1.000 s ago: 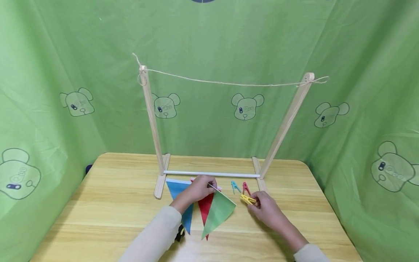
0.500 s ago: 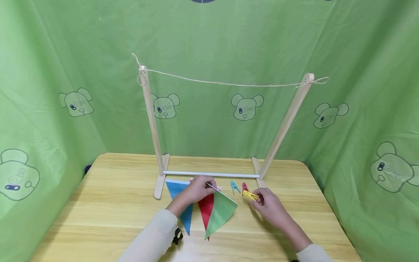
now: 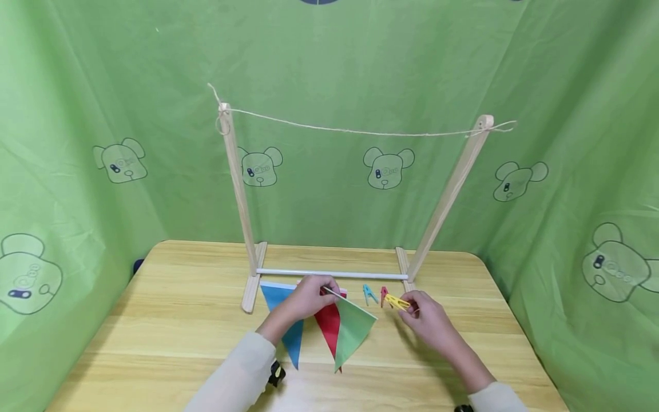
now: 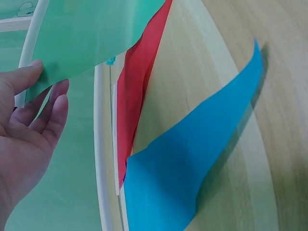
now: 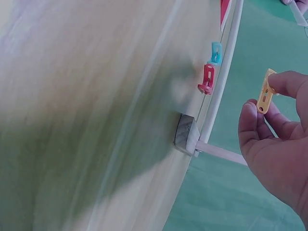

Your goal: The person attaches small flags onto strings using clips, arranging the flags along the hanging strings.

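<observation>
My left hand (image 3: 314, 296) pinches a green triangular pennant (image 3: 354, 329) by one end of its white-edged top, thumb on one face in the left wrist view. Beneath it lie a red pennant (image 3: 328, 324) and, to the left, a blue pennant (image 3: 293, 343), partly covered by my forearm. A yellow clothespin (image 3: 397, 302) is held between the thumb and fingers of my right hand (image 3: 428, 320), above the table. Behind it a red clothespin (image 3: 383, 294) and a light blue clothespin (image 3: 368, 294) rest on the table.
A wooden frame stands at the back, its left post (image 3: 239, 189) and right post (image 3: 450, 194) joined low by a white rod (image 3: 332, 274). Twine (image 3: 340, 130) sags between the post tops. Green curtain (image 3: 319, 212) surrounds the wooden table (image 3: 154, 320).
My right hand has raised the yellow clothespin slightly and shifted it right. The green pennant has swung a little to the right in my left hand.
</observation>
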The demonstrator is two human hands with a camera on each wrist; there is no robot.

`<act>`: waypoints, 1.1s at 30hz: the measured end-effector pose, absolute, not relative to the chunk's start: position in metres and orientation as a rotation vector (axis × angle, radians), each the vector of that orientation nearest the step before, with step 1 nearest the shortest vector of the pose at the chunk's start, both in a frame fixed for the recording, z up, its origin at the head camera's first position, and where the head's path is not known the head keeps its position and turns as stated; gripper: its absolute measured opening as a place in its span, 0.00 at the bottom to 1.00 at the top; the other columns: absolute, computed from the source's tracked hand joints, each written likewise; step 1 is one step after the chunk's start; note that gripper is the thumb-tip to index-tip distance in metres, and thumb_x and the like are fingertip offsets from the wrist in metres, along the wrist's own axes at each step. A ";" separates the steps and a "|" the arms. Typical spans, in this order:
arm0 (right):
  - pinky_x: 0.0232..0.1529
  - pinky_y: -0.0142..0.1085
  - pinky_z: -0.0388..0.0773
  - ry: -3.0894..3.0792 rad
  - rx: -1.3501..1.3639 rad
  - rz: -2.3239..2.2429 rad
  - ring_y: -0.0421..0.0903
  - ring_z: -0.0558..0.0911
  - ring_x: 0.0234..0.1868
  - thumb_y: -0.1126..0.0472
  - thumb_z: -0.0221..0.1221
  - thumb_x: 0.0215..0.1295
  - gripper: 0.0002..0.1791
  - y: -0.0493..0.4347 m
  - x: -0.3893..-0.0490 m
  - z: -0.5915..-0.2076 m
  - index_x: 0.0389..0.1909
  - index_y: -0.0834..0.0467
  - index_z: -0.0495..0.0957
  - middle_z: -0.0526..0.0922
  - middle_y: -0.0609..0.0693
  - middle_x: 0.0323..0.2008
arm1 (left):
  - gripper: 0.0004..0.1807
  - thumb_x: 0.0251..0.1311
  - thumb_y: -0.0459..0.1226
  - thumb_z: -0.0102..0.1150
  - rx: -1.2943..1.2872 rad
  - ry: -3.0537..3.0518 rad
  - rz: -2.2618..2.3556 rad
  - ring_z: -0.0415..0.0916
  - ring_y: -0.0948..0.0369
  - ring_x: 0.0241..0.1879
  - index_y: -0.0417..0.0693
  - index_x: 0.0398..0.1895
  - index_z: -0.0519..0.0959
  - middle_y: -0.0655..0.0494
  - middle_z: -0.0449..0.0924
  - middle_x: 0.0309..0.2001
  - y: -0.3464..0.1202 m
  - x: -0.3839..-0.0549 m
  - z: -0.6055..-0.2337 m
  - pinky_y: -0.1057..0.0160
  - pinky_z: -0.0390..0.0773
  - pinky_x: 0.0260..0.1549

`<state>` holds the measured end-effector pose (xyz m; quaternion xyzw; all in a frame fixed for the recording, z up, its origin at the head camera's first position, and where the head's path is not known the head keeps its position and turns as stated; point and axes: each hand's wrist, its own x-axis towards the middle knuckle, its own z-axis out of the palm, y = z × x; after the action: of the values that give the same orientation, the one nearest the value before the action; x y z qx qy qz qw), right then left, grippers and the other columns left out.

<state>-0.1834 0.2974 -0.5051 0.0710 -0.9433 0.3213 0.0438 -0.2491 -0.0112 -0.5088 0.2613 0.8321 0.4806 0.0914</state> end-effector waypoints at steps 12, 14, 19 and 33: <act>0.38 0.28 0.81 -2.872 0.218 1.000 0.42 0.76 0.36 0.68 0.68 0.63 0.13 0.299 -0.185 -0.503 0.47 0.63 0.79 0.76 0.49 0.35 | 0.02 0.66 0.31 0.65 0.831 2.409 1.472 0.78 0.64 0.33 0.43 0.39 0.85 0.58 0.85 0.37 -0.015 -0.239 -0.496 0.68 0.82 0.33; 0.38 0.28 0.81 -2.857 0.226 0.992 0.42 0.75 0.36 0.69 0.68 0.63 0.13 0.299 -0.185 -0.502 0.47 0.63 0.79 0.76 0.49 0.34 | 0.02 0.66 0.32 0.66 0.845 2.407 1.484 0.79 0.65 0.33 0.45 0.39 0.85 0.59 0.86 0.37 -0.015 -0.238 -0.494 0.68 0.82 0.33; 0.39 0.28 0.81 -2.816 0.244 0.970 0.41 0.76 0.35 0.69 0.69 0.61 0.13 0.297 -0.185 -0.500 0.46 0.62 0.80 0.76 0.49 0.34 | 0.03 0.67 0.32 0.66 0.878 2.392 1.532 0.80 0.67 0.35 0.50 0.39 0.85 0.58 0.88 0.40 -0.014 -0.236 -0.490 0.68 0.83 0.36; 0.40 0.27 0.82 -2.820 0.202 1.038 0.42 0.78 0.38 0.66 0.67 0.64 0.16 0.298 -0.189 -0.495 0.51 0.63 0.79 0.79 0.51 0.38 | 0.04 0.68 0.32 0.65 0.834 2.328 1.678 0.79 0.64 0.35 0.51 0.39 0.85 0.58 0.85 0.37 -0.015 -0.233 -0.476 0.68 0.81 0.36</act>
<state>-0.1886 0.2980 -0.4947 0.0671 -0.9344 0.3438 0.0647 -0.2326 -0.0151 -0.4762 0.2784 0.7767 0.5598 0.0766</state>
